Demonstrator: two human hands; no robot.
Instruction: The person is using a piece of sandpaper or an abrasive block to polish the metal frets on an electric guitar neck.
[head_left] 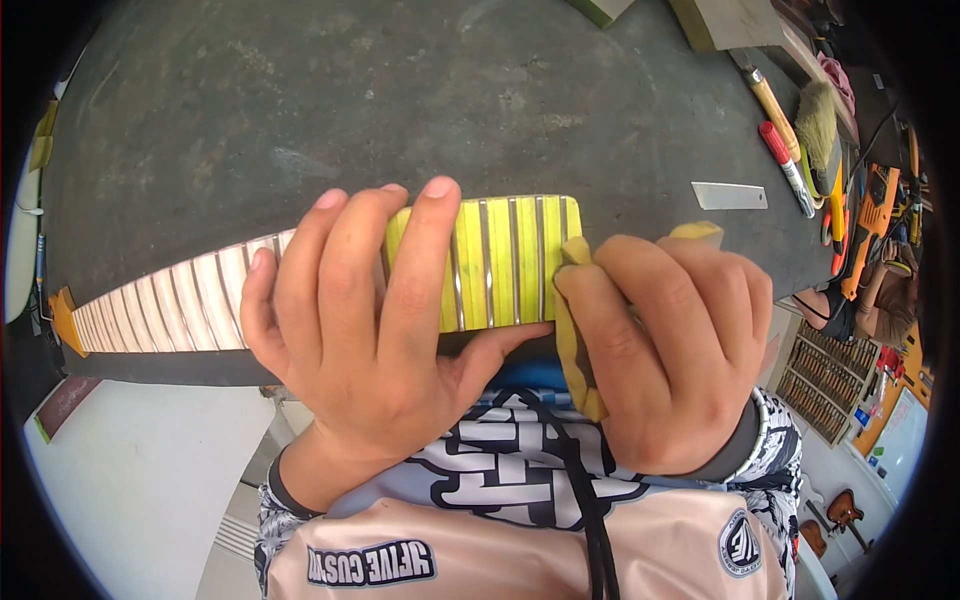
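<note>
Beyond the hands (500, 330), a scraper blade (729, 196), brush (816, 118), red-capped marker (787, 167)

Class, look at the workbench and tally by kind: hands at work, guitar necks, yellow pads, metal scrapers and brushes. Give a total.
Hands: 2, left hand and right hand
Guitar neck: 1
Yellow pad: 1
Metal scraper: 1
Brush: 1
Total: 6
</note>
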